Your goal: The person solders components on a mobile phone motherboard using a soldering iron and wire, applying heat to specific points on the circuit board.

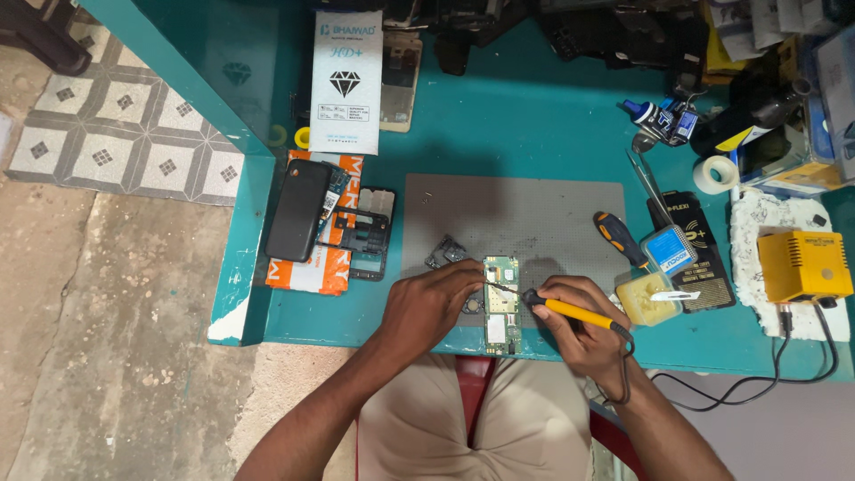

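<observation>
A teal tabletop (534, 116) is filling the upper right; bare, stained concrete floor (116, 338) is spreading left; patterned grey tiles (116, 134) are lying beyond; soft shadows are falling across the surface.

Head view, steeply down over workbench (552, 134)

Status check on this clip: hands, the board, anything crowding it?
Left hand pressing on circuit board. Right hand gripping soldering iron, tip on the board. Small metal bracket lies beside the board on the grey mat, apart from it.
</observation>
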